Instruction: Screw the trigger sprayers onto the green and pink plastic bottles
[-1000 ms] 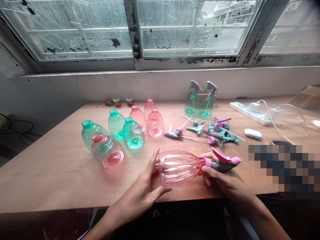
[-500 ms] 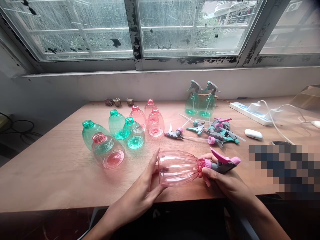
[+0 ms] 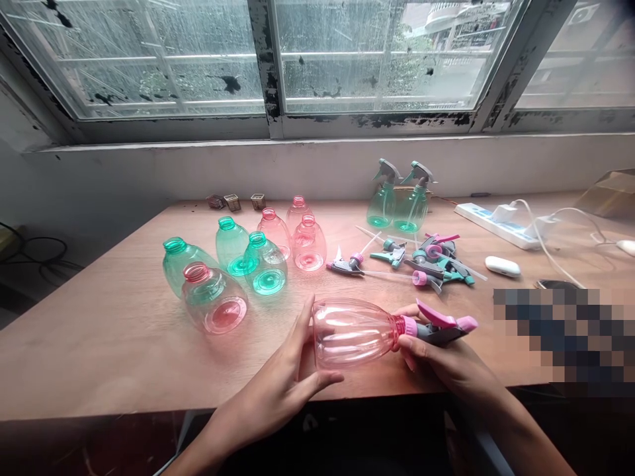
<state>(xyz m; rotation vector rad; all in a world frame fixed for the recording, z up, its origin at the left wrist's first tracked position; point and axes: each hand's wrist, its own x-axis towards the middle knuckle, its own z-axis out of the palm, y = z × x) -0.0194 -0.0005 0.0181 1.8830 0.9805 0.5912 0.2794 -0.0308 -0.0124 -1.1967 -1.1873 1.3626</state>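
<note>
A clear pink spray bottle [image 3: 354, 334] lies sideways in front of me above the table's near edge, its base to the left. A pink-and-grey trigger head [image 3: 443, 325] sits on its neck. Around the base, my left hand [image 3: 285, 373] cradles the bottle, its thumb stretched out beneath the near side. My right hand [image 3: 441, 360] grips the pink collar at the neck, with the thumb on the near side and fingers partly hidden behind. Beyond lies a pile of loose trigger heads [image 3: 436, 261] with tubes.
Open-necked green bottles [image 3: 268, 268] and pink bottles [image 3: 308, 244] stand on the left of the table [image 3: 124, 357]. Two green spray bottles [image 3: 411, 208] with heads stand at the back. To the right are a power strip [image 3: 496, 225], cables and a white case [image 3: 503, 266].
My left thumb has lifted off the bottle's side and stretched out to the right. The trigger head has turned slightly; the bottle stays in nearly the same place.
</note>
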